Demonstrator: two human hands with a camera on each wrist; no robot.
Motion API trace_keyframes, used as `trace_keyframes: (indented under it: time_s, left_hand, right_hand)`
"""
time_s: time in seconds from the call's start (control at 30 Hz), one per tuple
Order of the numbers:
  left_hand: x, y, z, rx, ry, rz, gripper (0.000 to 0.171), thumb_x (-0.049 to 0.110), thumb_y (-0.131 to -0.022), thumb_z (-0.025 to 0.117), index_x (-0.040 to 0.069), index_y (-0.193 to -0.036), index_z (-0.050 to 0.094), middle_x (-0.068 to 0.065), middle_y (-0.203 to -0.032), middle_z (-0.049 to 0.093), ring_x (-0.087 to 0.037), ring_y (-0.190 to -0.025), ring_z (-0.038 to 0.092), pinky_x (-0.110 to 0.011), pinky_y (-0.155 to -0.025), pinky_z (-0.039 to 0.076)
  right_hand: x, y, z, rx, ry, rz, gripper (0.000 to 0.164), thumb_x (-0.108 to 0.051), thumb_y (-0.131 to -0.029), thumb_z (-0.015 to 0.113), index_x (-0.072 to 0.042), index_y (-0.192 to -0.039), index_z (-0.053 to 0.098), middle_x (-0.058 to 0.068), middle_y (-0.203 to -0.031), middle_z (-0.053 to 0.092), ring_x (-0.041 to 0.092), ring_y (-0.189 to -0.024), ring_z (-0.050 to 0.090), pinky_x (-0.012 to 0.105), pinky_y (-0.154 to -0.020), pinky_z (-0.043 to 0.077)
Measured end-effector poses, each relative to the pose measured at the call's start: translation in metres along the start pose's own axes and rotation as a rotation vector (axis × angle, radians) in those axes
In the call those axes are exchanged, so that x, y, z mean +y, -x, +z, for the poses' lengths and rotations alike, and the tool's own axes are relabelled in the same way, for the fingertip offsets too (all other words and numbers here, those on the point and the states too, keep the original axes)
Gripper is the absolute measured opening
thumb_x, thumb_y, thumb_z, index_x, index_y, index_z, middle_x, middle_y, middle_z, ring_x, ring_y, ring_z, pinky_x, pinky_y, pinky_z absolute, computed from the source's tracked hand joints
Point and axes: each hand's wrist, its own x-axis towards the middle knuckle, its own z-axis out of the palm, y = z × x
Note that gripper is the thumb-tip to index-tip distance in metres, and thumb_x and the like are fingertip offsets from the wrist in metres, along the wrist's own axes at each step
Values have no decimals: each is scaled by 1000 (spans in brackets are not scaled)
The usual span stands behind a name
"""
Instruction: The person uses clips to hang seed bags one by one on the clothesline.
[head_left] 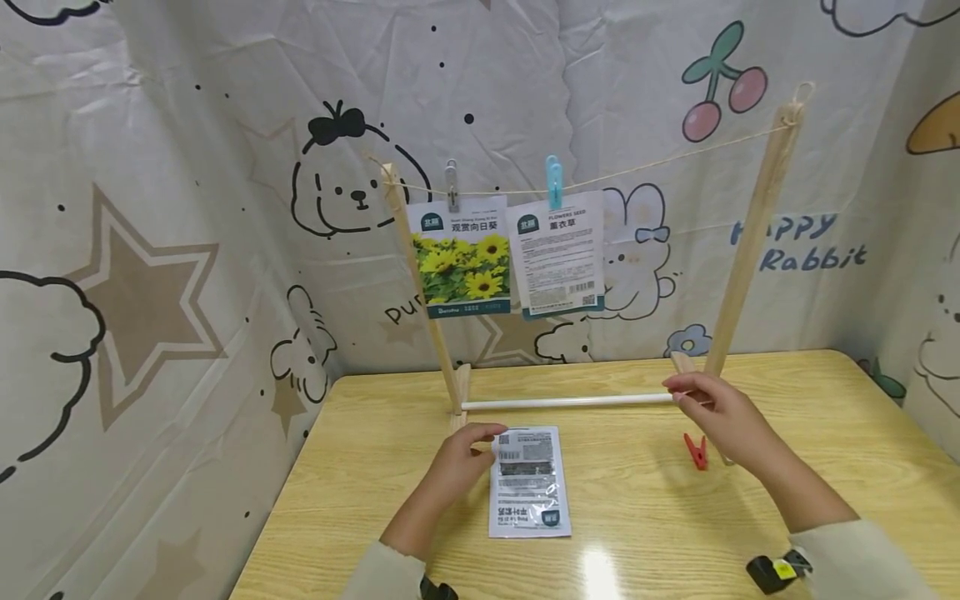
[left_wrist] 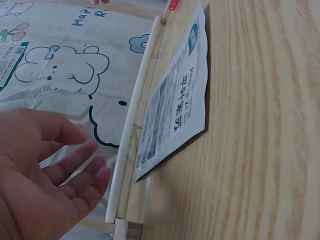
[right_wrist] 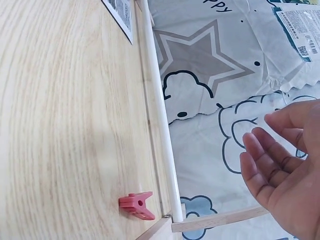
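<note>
A seed packet (head_left: 529,483) lies flat on the table with its printed text side up. My left hand (head_left: 459,460) hovers by its upper left corner; in the left wrist view the fingers (left_wrist: 82,192) are loosely bent and hold nothing. My right hand (head_left: 722,415) is raised near the foot of the right wooden post (head_left: 753,242), also holding nothing. Below it on the table is a red clothespin (head_left: 695,452). From a string hang a sunflower seed packet (head_left: 465,262) under a grey clothespin (head_left: 452,185) and a lavender seed packet (head_left: 558,254) under a blue clothespin (head_left: 554,182).
A string (head_left: 660,161) runs between the left wooden post (head_left: 422,283) and the right one. Low between them, a white rod (head_left: 570,402) joins their feet. Behind the wooden table (head_left: 337,500) hangs a printed cloth (head_left: 510,83) with cartoon figures.
</note>
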Motion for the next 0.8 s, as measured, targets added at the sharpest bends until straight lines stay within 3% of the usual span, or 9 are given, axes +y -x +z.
trace_keyframes:
  time_s: [0.17,0.37,0.43,0.5,0.6,0.67,0.8]
  left_hand:
    - [-5,3,3,-31,-26,4,44,0,-97,55,15,-138,62,-9,-144,56,-33,-120,57,-33,-82,52]
    - [-10,5,5,-64,-72,11,52,-6,-93,53,15,-140,60,-10,-151,51,-19,-94,54,-23,-65,44]
    - [-12,5,6,-68,-99,23,54,-8,-91,53,14,-140,60,-11,-152,50,-22,-100,56,-28,-73,50]
    - [-12,6,7,-72,-125,40,57,-12,-88,54,12,-139,61,-14,-153,50,-29,-116,59,-39,-93,53]
    - [-11,7,8,-90,-143,47,63,-18,-83,54,11,-138,62,-12,-155,49,-35,-148,38,-55,-118,34]
    - [-11,8,9,-106,-157,46,67,-21,-81,53,12,-138,62,-9,-156,48,-34,-152,32,-56,-121,28]
    - [-12,9,12,-150,-197,51,68,-23,-81,52,12,-139,62,-4,-158,45,-31,-154,28,-55,-122,26]
  right_hand:
    - [4,2,3,-11,16,37,31,-24,-105,55,-6,-129,63,16,-123,66,9,-99,59,18,-77,52]
    - [10,5,6,-20,30,78,29,-24,-105,54,-7,-127,64,15,-121,68,9,-97,58,23,-73,51]
    - [11,6,7,-22,33,86,28,-24,-105,54,-7,-125,65,17,-121,68,10,-96,57,25,-72,49]
    - [12,6,8,-26,36,97,27,-22,-105,55,-6,-124,65,18,-122,67,14,-97,59,26,-72,49]
    - [14,7,10,-32,48,111,26,-22,-105,56,-5,-123,65,20,-120,68,18,-97,60,28,-71,48]
    - [16,7,11,-43,47,126,27,-21,-104,56,-3,-123,65,20,-117,68,20,-96,60,29,-70,48]
    - [19,9,13,-73,41,168,30,-18,-103,56,1,-125,63,19,-114,67,19,-92,60,27,-67,49]
